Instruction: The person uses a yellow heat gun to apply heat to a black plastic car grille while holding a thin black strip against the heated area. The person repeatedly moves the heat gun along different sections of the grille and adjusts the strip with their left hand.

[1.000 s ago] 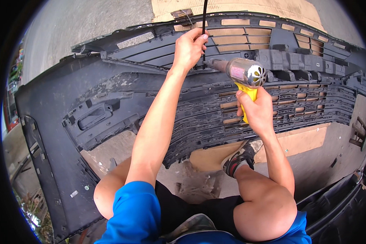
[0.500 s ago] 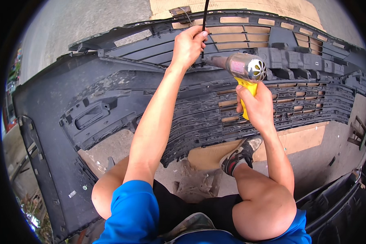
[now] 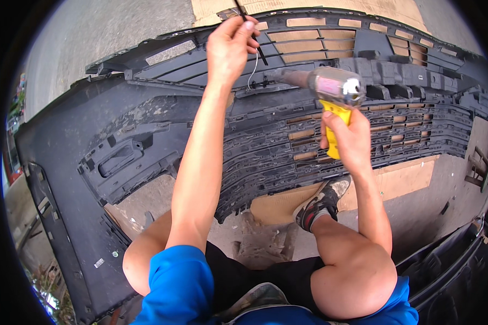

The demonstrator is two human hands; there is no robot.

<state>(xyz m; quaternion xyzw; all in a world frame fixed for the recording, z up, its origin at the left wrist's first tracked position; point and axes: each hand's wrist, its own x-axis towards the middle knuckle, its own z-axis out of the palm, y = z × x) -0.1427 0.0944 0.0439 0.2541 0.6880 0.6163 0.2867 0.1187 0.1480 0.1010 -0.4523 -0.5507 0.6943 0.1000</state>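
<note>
Blue cloth closest of all, a sleeve (image 3: 181,276) bunched above the left elbow, and past the bent knees a dark shoe (image 3: 322,203) planted on the ground. Now the right hand (image 3: 352,138), wrapped firmly round the yellow handle of a metal-barrelled heat gun (image 3: 336,86), which has drifted slightly right, nozzle aimed left across the panel. And up goes the left hand (image 3: 230,51)! It pinches a black rod (image 3: 262,54) between thumb and fingers, and that rod, upright half a second ago with its foot down at the panel, now leans, its lower tip lifted. A thin pale strand (image 3: 255,67) curves down beside it; where it ends at the top is hard to tell. So rod and panel look to be apart, the nozzle left facing the spot alone. Beneath everything sprawls a scuffed dark bumper cover (image 3: 65,141), slatted and grilled, with cardboard (image 3: 279,207) under it. Farther out, grey concrete floor (image 3: 130,27); small blurred clutter rims the left.
</note>
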